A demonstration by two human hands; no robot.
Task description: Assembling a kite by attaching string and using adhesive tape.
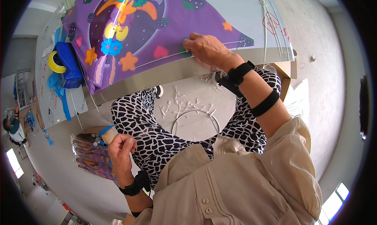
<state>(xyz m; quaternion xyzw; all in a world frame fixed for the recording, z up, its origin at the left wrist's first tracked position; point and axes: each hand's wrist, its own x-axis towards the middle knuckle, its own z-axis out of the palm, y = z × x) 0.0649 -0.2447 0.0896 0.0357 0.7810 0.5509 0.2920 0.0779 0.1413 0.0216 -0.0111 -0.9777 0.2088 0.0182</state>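
Right hand: While it presses down, the right hand (206, 48) closes its grip on a thin white rod (165, 59) over the purple printed kite sheet (129, 32), apparently pinning both to the table (251, 16).
Left hand: the left hand (121, 150) is loosely curled; whether it holds anything, I cannot tell.
Left of the right-hand grip: blue tape dispenser (68, 64), yellow roll (55, 64).
Below the grip: white offcuts (184, 105) on the floor.

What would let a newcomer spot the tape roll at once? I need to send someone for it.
Start at the worktable with the purple printed sheet under the right hand. Go to the sheet's left edge, to the blue holder. The yellow tape roll sits against it, the only yellow ring there.
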